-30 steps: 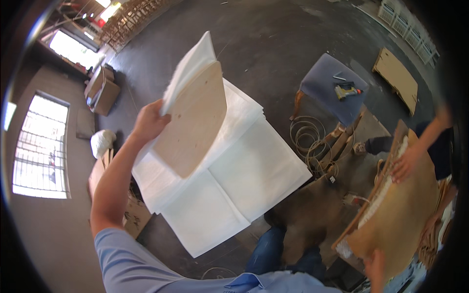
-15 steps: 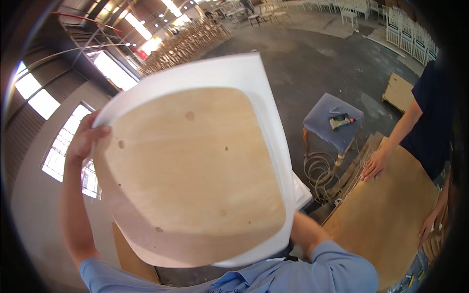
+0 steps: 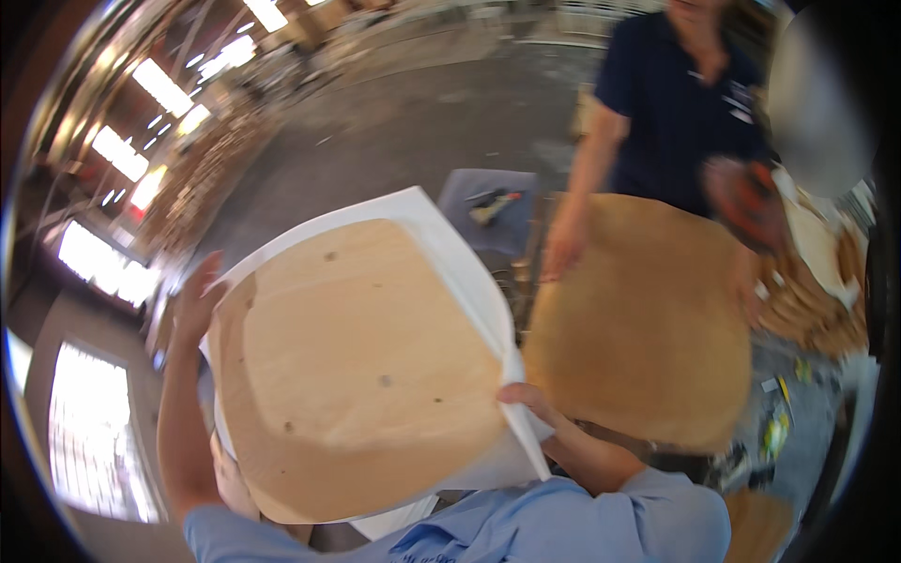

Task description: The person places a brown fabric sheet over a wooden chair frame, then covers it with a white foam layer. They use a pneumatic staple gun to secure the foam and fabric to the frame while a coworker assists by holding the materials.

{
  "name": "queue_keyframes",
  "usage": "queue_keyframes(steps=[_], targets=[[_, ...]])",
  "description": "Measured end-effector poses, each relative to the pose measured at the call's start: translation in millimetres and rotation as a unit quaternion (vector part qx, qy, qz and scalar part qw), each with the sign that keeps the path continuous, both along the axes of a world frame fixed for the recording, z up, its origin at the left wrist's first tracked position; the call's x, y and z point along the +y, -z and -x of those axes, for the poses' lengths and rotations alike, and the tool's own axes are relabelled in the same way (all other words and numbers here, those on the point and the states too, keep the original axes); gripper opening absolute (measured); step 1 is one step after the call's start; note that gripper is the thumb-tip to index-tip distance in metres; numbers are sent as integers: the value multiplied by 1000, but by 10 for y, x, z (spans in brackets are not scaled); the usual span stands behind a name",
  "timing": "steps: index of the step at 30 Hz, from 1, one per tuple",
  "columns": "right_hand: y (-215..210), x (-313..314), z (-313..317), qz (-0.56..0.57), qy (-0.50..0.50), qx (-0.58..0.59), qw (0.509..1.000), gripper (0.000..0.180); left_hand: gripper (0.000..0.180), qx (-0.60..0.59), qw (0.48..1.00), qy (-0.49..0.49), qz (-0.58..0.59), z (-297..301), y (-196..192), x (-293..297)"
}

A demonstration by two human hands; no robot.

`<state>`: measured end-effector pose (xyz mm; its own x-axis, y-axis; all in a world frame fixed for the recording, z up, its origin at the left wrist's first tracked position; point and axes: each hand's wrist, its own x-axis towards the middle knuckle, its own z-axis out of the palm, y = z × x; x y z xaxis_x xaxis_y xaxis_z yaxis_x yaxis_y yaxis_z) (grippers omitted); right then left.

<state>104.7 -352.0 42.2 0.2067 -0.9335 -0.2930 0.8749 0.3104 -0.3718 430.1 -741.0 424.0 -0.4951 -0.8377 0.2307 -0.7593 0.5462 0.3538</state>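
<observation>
In front of me is a rounded plywood seat board (image 3: 347, 347) with several small holes, its underside facing me. A white sheet (image 3: 465, 281) lies behind it and stands out past its far and right edges. My right hand (image 3: 530, 399) is closed on the sheet's bunched right edge, thumb on top. My left hand (image 3: 195, 298) is at the board's far left edge, fingers stretched out and slightly blurred, with the thumb side against the sheet. Something pale beneath the board is mostly hidden.
To the right, a co-worker in a dark shirt (image 3: 671, 122) has hands at a large brown board (image 3: 648, 328). A blue-grey padded stool (image 3: 460, 202) bears a power tool (image 3: 493, 208). Brown curved pieces (image 3: 817, 314) and small tools (image 3: 774, 432) lie far right. Windows (image 3: 99, 422) stand left.
The seat board has come lower and nearer my body. My right hand, hidden before, now shows gripping the sheet's edge. My left hand's fingers have straightened. The view has swung right.
</observation>
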Motion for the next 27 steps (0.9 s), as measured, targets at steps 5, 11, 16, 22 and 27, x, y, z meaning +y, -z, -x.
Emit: queue_keyframes(steps=[5, 11, 16, 22, 27], targets=[[-842, 254, 664, -47, 187, 47, 980, 44, 40, 223, 817, 370, -383, 673, 497, 1348], [-1048, 779, 989, -21, 225, 37, 973, 39, 47, -169, 743, 323, -562, 1034, 2886, 3312], [-1226, 1352, 1228, 1, 375, 23, 927, 34, 45, 293, 768, 151, -549, 2318, 3753, 3699], [-1031, 2141, 1669, 14, 421, 1, 907, 42, 47, 464, 714, 176, -494, 2702, 3142, 3134], [-1036, 2497, 1873, -26, 471, 54, 880, 57, 49, 541, 671, 244, -445, 2850, 2919, 2834]])
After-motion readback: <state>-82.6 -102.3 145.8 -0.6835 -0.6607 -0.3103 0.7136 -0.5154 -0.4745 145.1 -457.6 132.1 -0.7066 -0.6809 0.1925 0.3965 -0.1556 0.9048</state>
